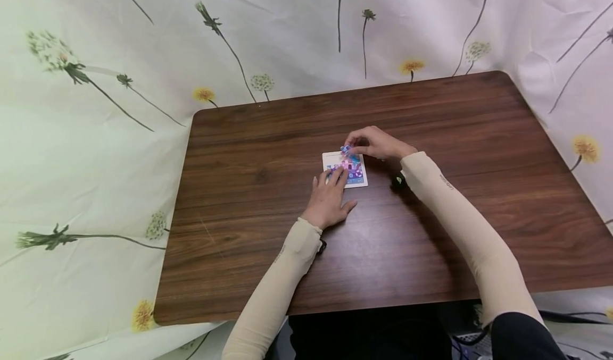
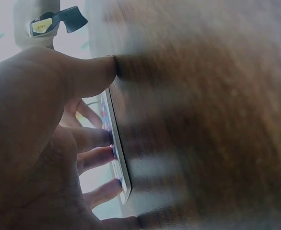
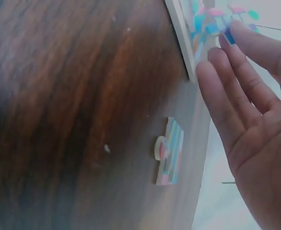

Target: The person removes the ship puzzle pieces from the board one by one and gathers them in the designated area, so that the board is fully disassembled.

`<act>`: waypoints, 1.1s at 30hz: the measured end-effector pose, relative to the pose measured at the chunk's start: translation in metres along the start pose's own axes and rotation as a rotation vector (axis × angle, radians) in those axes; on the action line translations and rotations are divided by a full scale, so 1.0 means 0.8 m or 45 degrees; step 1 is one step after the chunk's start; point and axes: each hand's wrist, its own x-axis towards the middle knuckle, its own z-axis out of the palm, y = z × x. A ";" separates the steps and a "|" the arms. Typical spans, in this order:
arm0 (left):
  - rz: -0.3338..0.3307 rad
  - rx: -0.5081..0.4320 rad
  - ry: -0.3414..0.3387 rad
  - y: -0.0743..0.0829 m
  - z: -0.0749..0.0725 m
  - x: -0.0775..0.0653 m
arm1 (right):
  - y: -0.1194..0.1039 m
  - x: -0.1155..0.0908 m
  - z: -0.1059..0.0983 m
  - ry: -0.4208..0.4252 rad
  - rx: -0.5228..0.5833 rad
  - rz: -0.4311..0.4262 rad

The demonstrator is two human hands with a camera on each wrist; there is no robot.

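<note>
A small square puzzle board (image 1: 331, 158) with a white frame and a pink, purple and blue picture lies on the table. The fingertips of my left hand (image 1: 326, 203) rest on its near left part, fingers spread, with the thumb apart on the tabletop. Over the board's far edge, my right hand (image 1: 375, 143) pinches a blue and pink jigsaw piece (image 3: 222, 20) between thumb and fingers. Another jigsaw piece (image 3: 170, 152), striped and with a round tab, lies flat on the table under the right hand; in the head view it is mostly hidden.
The brown wooden table (image 1: 239, 190) has rounded corners and stands against a white cloth (image 1: 297, 25) printed with dandelions. Dark wrist cameras (image 1: 398, 181) sit below both sleeves.
</note>
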 end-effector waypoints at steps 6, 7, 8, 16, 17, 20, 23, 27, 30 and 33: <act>0.000 -0.005 -0.012 0.001 0.001 0.001 | -0.009 -0.016 -0.002 0.153 -0.086 -0.007; -0.001 -0.006 -0.012 0.001 0.000 0.001 | -0.010 -0.019 -0.003 0.176 -0.108 -0.011; -0.002 -0.005 -0.010 0.001 0.000 0.001 | -0.010 -0.022 -0.003 0.195 -0.135 -0.014; 0.013 0.000 -0.013 0.001 0.003 0.002 | -0.002 -0.055 -0.016 0.279 -0.240 -0.017; 0.014 -0.005 -0.015 0.001 0.003 0.002 | 0.000 -0.061 -0.018 0.287 -0.256 -0.012; 0.009 -0.016 -0.016 0.001 0.001 0.002 | 0.004 -0.075 -0.026 0.308 -0.275 0.019; 0.001 -0.025 -0.013 -0.001 -0.002 0.002 | 0.011 -0.088 -0.032 0.334 -0.260 0.068; 0.003 -0.030 -0.012 -0.003 -0.004 0.002 | 0.020 -0.104 -0.039 0.361 -0.200 0.140; 0.009 -0.028 -0.012 -0.004 -0.006 0.003 | 0.025 -0.114 -0.044 0.373 -0.172 0.193; 0.013 -0.031 -0.015 -0.003 -0.007 0.003 | 0.028 -0.121 -0.048 0.383 -0.174 0.245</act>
